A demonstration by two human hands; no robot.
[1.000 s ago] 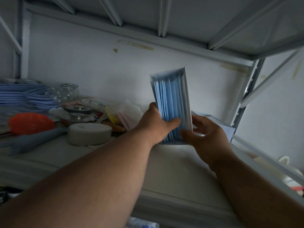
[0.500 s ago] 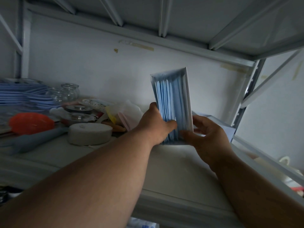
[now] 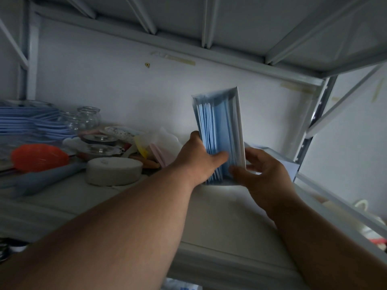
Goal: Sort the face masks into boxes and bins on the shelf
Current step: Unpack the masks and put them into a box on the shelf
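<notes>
Little had moved since the earlier frames: the box was tipped very slightly more upright, and both hands were kept where they had been.

At the far left of the shelf (image 3: 209,216), a pile of blue masks (image 3: 27,120) was seen lying flat, with glass jars (image 3: 87,118) just beside it, an orange bowl (image 3: 39,156) in front, and a pale round block (image 3: 114,171) nearer the middle. None of these was being touched.

Further right, the left hand (image 3: 198,159) was closed around the near end of the stack of face masks (image 3: 215,139), the thumb pressed across their front. The masks were held on edge inside an open white box (image 3: 238,130), which was stood on end just above the shelf. The right hand (image 3: 266,174) was curled around the bottom right corner of the box, fingers behind and thumb in front.

The step in hand was judged to be the seating of the masks in the box. For the next move, the stack would probably need to be pushed fully home and squared, and the box then laid down in a bare part of the shelf.
</notes>
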